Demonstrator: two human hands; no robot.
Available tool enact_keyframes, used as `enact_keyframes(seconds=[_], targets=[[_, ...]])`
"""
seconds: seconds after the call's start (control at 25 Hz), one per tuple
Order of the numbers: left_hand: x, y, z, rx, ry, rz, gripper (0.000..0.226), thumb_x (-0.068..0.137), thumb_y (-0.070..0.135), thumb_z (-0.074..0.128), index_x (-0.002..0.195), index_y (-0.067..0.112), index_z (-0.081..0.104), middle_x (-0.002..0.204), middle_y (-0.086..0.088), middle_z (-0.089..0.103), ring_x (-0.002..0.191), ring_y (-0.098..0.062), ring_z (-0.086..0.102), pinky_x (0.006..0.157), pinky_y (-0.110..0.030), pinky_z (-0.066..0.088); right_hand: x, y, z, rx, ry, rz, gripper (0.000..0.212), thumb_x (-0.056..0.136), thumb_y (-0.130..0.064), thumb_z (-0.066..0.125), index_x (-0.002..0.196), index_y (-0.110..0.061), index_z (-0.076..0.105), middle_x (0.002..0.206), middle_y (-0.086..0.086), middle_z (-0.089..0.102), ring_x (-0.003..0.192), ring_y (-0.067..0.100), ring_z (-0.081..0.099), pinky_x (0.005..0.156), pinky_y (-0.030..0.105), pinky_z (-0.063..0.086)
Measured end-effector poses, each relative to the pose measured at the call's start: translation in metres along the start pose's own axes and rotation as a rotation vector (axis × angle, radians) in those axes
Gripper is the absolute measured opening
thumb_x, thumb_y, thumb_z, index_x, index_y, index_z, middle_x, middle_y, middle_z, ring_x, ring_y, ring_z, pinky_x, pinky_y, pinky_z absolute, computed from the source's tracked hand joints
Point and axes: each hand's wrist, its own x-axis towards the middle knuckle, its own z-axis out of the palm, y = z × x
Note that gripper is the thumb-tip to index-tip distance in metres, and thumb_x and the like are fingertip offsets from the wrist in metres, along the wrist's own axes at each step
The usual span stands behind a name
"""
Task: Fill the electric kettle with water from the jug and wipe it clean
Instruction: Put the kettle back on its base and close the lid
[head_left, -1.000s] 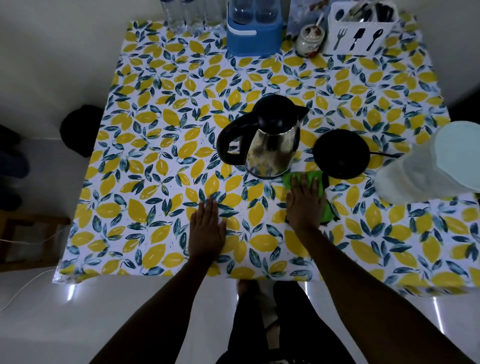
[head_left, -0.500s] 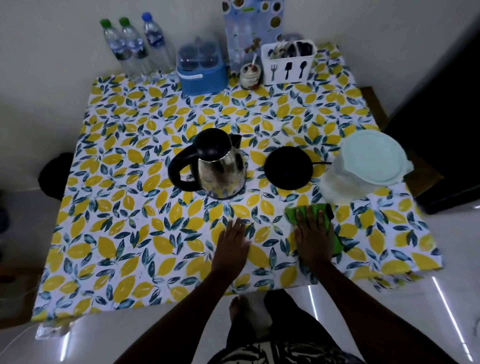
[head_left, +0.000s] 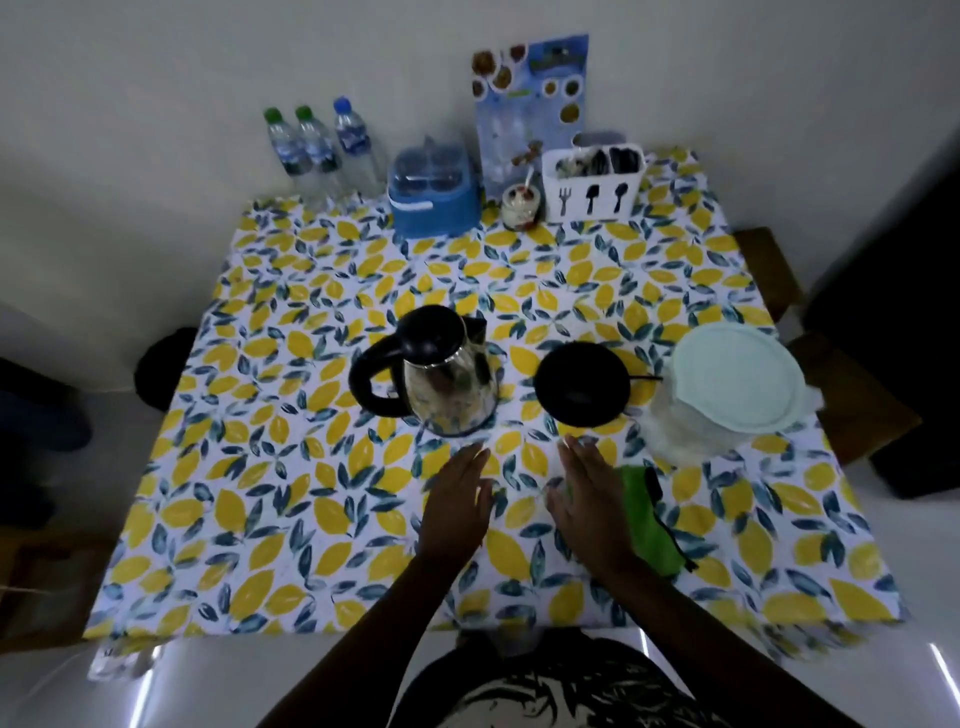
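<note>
A steel electric kettle (head_left: 444, 382) with a black lid and handle stands mid-table, off its round black base (head_left: 581, 383), which lies just to its right. A clear plastic jug (head_left: 727, 395) with a pale lid stands at the right. A green cloth (head_left: 652, 519) lies on the tablecloth below the jug. My left hand (head_left: 457, 501) hovers open, fingers pointing at the kettle, a short way in front of it. My right hand (head_left: 589, 499) is open and raised just left of the cloth, holding nothing.
The table (head_left: 260, 467) carries a yellow-leaf cloth. Along the back wall stand three water bottles (head_left: 322, 148), a blue container (head_left: 434, 195), a small jar (head_left: 522, 205), a white cutlery holder (head_left: 595, 184) and a printed card (head_left: 530, 98). Wooden stools (head_left: 852, 400) sit at the right.
My right hand has lifted off the green cloth and shifted left. My left hand has risen from the table toward the kettle. The view has pulled back and up.
</note>
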Motion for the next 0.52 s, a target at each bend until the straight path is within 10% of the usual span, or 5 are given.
enact_keyframes(seconds=[0.24,0.52], targets=[[0.058,-0.042,-0.092,-0.022,0.399,-0.062,0.037,0.098,0.021,0.048,0.132,0.009,0.051,0.141,-0.014,0.050,0.133,-0.026,0.039,0.109,-0.044,0.041,0.106,-0.092,-0.030,-0.046,0.033,-0.276,0.090,0.085,-0.048,0.061,0.153,-0.020,0.010,0.163,0.002,0.012,0.150,0.018,0.005,0.117,0.044,0.017],[0.105,-0.099,-0.130,-0.171,0.093,-0.101,0.046,0.098,0.024,0.053,0.141,0.016,0.040,0.143,-0.009,0.049,0.128,-0.025,0.048,0.103,-0.038,0.043,0.158,-0.150,-0.012,-0.168,-0.012,-0.281,0.108,0.074,-0.051,0.071,0.153,-0.017,0.006,0.163,0.003,0.010,0.149,0.022,0.005,0.117,0.054,0.023]])
